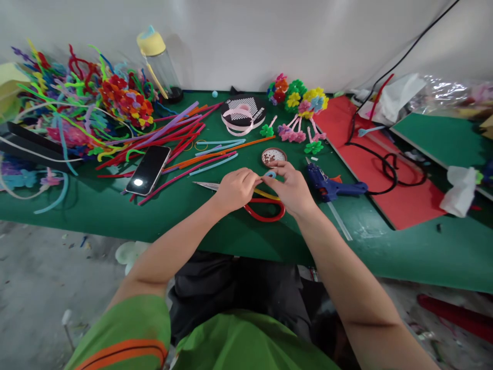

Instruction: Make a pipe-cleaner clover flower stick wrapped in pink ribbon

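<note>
My left hand (239,189) and my right hand (291,189) meet over the green table, fingertips pinched close together. Between them is a short light-blue pipe cleaner (270,174), curled into a small loop; both hands grip it. Below the hands lies a pair of scissors (265,218) with red handles, the blades pointing left and partly covered by my left hand. A yellow strip (266,194) shows between the hands, its ends hidden. Just beyond my right fingers sits a small round dish (273,155) of tiny white and brown bits.
Loose pipe cleaners (185,134) and a phone (148,170) lie left, before a colourful pile (77,103) and a bottle (162,67). Pipe-cleaner flowers (292,132) stand behind the dish. Right are a blue glue gun (334,188), its black cord (351,131) and a red board (370,169).
</note>
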### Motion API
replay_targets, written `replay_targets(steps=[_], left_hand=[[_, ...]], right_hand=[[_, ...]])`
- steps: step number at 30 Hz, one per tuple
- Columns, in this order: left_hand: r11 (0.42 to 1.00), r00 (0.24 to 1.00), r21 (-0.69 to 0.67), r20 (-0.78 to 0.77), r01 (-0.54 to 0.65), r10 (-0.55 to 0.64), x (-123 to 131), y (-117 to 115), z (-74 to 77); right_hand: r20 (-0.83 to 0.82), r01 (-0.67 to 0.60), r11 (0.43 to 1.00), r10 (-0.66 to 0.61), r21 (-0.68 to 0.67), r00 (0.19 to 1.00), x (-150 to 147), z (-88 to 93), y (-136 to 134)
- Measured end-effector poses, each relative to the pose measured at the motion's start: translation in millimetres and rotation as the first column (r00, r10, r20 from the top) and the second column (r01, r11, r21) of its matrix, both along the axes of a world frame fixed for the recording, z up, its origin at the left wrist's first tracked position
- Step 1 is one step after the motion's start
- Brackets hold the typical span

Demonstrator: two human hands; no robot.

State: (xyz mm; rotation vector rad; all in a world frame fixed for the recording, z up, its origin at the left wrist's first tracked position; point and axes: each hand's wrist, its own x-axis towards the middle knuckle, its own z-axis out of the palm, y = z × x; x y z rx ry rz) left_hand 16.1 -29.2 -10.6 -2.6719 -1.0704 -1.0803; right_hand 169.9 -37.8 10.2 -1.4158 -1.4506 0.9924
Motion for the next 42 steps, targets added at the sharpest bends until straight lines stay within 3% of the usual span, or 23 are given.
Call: replay_targets(steps=[5,9,12,15,18,21,28,35,42], left_hand=[[0.994,0.989,-0.107,0.149,-0.009,0.025,1.1,-3.3,4.5],[0.930,0.948,-0.359,0.315,0.071,0.049,1.0,-5.4,13.8],[0.810,0.899,-0.555,0.429,0.190,0.084,0.5,-5.2,19.7],[0.647,0.838,-0.682,0.532,0.340,0.120,-0.3,-3.8,22.0],[0.505,0.781,-0.723,0.608,0.471,0.142,-0.5,-2.2,21.3],[0.423,0.736,-0.718,0.659,0.553,0.155,0.7,-0.9,18.9],[0.467,0.701,-0.733,0.654,0.495,0.284,6.8,0.1,14.9],[0.461,0.785,-0.756,0.593,0.465,0.181,6.7,-2.6,17.6],[0.659,0.840,-0.691,0.518,0.297,0.165,5.0,-4.7,20.4]], right_hand=[[-0.047,-0.037,0.999,0.037,0.013,0.998,-1.4,4.7,-2.2],[-0.079,-0.070,0.994,0.076,0.078,0.994,-1.7,5.9,-3.8],[-0.107,-0.096,0.985,0.112,0.142,0.988,-1.1,5.3,-3.8],[-0.061,-0.119,0.966,0.136,0.228,0.989,0.4,5.4,-2.9],[0.032,-0.145,0.940,0.142,0.310,0.989,2.5,6.8,-2.2],[0.090,-0.160,0.923,0.136,0.351,0.987,3.1,7.4,-2.1],[-0.078,-0.001,0.986,0.014,0.166,0.997,-4.3,3.3,-3.8],[-0.110,0.021,0.990,-0.006,0.141,0.994,-4.6,6.5,-5.4],[-0.096,-0.032,0.989,0.046,0.146,0.994,-4.9,3.7,-5.0]])
